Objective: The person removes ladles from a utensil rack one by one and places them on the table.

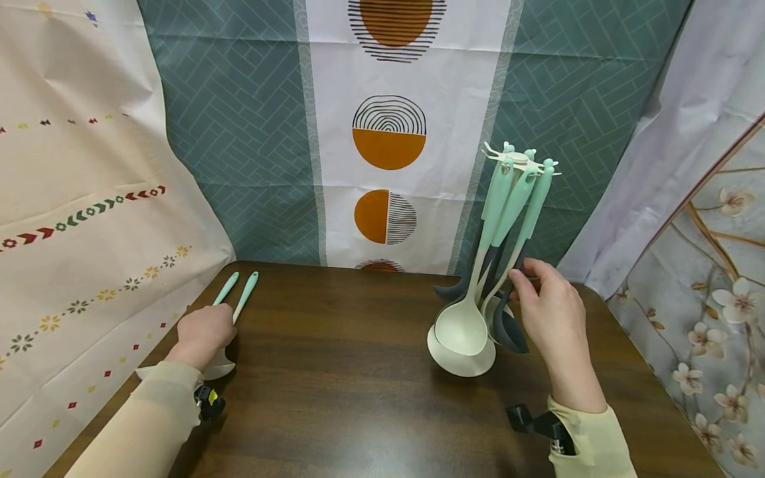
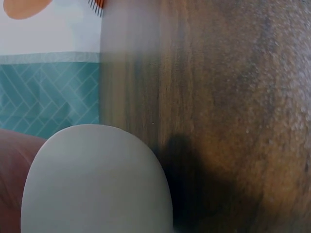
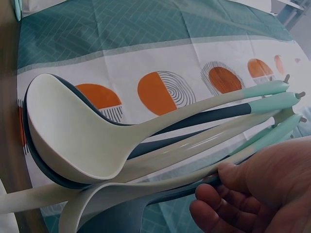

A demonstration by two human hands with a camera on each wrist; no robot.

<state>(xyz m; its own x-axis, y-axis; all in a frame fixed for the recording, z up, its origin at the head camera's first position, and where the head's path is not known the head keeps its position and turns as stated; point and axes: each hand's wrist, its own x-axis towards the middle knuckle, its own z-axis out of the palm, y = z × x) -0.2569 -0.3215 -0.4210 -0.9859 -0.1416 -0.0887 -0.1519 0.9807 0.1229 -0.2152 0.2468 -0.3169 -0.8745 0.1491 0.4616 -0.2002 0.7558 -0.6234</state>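
A utensil stand (image 1: 461, 362) with a pale round base stands right of the table's middle, hung with several mint-handled utensils. At its front hangs a cream ladle (image 1: 463, 328), large in the right wrist view too. My right hand (image 1: 552, 312) pinches the shaft of a dark spoon (image 1: 510, 332) on the stand's right side, between thumb and finger. At the table's left, my left hand (image 1: 206, 332) grips two cream utensils by their mint handles (image 1: 245, 292); it hides their middles. One broad pale utensil head (image 2: 97, 179) fills the lower left wrist view.
The brown wooden table (image 1: 335, 345) lies between both hands. A teal and white patterned cloth (image 1: 388, 79) hangs behind it. A cream embroidered cloth (image 1: 78, 232) borders the left edge, and a flowered cloth (image 1: 705, 332) is at the right.
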